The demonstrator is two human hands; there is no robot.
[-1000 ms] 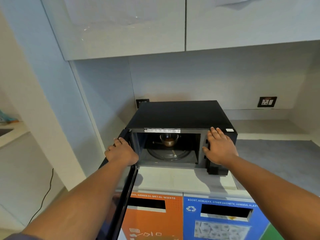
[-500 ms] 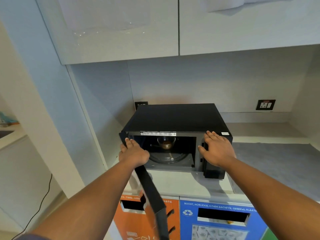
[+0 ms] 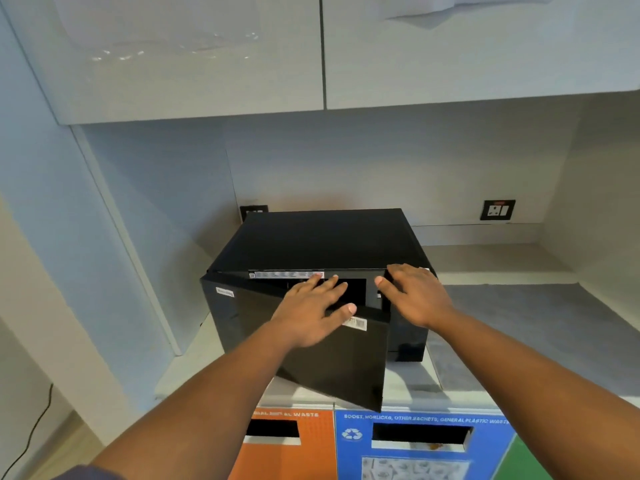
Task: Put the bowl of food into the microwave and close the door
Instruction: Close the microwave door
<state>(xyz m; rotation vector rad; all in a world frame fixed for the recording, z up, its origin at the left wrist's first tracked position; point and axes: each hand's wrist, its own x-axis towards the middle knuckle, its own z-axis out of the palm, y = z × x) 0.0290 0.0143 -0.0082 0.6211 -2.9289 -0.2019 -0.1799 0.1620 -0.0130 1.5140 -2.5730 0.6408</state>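
The microwave (image 3: 325, 244) sits on the counter (image 3: 519, 317) at the middle of the view, and its door (image 3: 311, 341), hinged at 9 o'clock, stands a narrow wedge short of shut; the free edge points toward 5 o'clock, leaving only a dark slit of the cavity visible along the top. The bowl of food cannot be seen from here; by my judgement it is inside, behind the door, since neither hand carries it and the counter shows none.

The left hand (image 3: 311, 313) lies flat on the outer face of the door, fingers spread and extended toward 1 o'clock, thumb out along the door's upper edge; it grasps nothing, only presses with the palm, which suits pushing a hinged panel home. The right hand (image 3: 415, 296) rests on the front right corner of the oven at 2 o'clock from the left hand, fingers loosely curved over the top edge and the control panel side, closed on nothing; I take it as bracing the light box so it does not slide back under the push. Both forearms reach in from 6 o'clock, nearly straight. Below the counter, the orange bin (image 3: 287, 452) and the blue bin (image 3: 415, 448) face the person.
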